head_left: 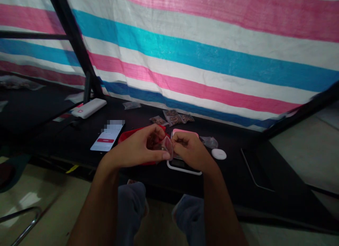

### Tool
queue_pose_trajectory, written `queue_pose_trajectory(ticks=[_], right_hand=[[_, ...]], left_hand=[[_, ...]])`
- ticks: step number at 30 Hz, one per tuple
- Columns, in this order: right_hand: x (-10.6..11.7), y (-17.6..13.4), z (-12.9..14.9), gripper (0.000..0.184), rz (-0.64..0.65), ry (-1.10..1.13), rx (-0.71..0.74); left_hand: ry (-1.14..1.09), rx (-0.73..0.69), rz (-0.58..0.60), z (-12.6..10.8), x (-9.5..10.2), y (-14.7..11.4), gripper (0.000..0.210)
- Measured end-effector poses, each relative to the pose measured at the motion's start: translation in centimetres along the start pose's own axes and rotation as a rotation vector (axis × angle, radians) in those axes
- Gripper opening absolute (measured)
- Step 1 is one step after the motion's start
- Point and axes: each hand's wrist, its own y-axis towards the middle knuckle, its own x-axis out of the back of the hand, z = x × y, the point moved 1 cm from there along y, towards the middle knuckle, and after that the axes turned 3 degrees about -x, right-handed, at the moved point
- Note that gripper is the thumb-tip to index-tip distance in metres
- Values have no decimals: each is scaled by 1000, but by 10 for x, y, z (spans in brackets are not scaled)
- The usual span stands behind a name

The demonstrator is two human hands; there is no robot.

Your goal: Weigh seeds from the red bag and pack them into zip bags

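A small clear plastic bag is held upright between my two hands, above the black table. My left hand pinches its left side between thumb and fingers. On its right edge, my right hand is closed with the fingertips pressed together. Under my right hand lies a small scale with a white rim and a pink part at its back. A red bag or cloth spreads beneath my left hand, mostly hidden by it. Just behind my hands are several small filled bags with brown bits inside.
A lit phone and a white power bank lie to the left. Empty-looking clear bags, a round white case and a dark tablet-like device are also on the table. Behind hangs a striped sheet.
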Motion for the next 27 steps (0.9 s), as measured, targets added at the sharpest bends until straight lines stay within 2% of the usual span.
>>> queue_pose_trajectory(ticks=[2,3,4,7,12,16,18,21,22,24,26,27], right_hand=[[-2,2,1,11,-19,45,-14],[-3,3,2,11,-30,70,-22],[-4,4,2,12,-41,94,-28],[-4,7,0,14,-72,177,-50],[-4,8,-3,17,-126,247,-115],[-14,11,-11,22,-73,224,-173],[-17,16,-15,20,-149,206,-147],[-14,21,-15,12,-314,26,6],[-12,19,-13,11,-361,-45,57],[-9,5,-9,10,-475,-149,117],[-16,-26,-11,9,-589,-193,122],[-25,-49,-16,9,-611,-181,111]], left_hand=[[49,-69,-55,-1,-2,1,78],[81,-94,-65,0,-3,2,83],[111,-107,-59,1,-4,4,78],[179,-100,-22,4,-6,8,44],[274,-222,-135,2,-6,5,34],[285,-218,-124,16,-9,14,23],[340,-231,-205,28,-10,26,18],[497,-272,-503,39,-12,32,17],[529,-295,-596,41,-16,25,18],[556,-391,-725,45,-33,-4,18],[556,-480,-672,54,-66,-47,17],[541,-450,-596,62,-86,-67,15]])
